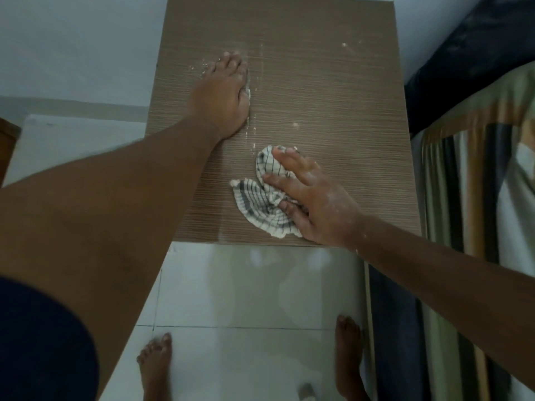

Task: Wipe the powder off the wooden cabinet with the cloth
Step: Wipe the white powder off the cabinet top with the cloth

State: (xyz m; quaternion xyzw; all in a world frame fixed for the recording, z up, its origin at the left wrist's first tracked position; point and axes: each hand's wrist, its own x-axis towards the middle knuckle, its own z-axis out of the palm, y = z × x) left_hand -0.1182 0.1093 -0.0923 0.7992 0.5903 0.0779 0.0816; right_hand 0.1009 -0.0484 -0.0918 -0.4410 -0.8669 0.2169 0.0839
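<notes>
Setting: white tiled floor [246, 296], pale wall behind, and a bed with a striped cover [474, 175] along the right side. Two bare feet stand on the tiles at the lower edge of the view.

Item 1, wooden cabinet [333, 91]: flat brown top with a fine horizontal grain, seen from above, standing against the wall and just beside the bed.

Item 2, powder [251, 105]: white, lying in a thin ragged line running front to back along the inner edge of the left hand, with loose specks near that hand's fingertips and a few scattered flecks toward the far right of the top.

Item 3, cloth [257, 204]: small, white with dark checked lines, crumpled flat on the cabinet top near its front edge (right of centre).

Item 4, left hand [224, 94]: laid flat on the top, fingers [231, 60] straight and held close together, gripping nothing; its little-finger edge touches the powder line.

Item 5, right hand [315, 204]: pressed palm-down on the cloth, fingers [292, 160] spread wide and extended, not curled around the fabric; thumb resting on the cloth's lower fold. White dust shows on its back and wrist.
</notes>
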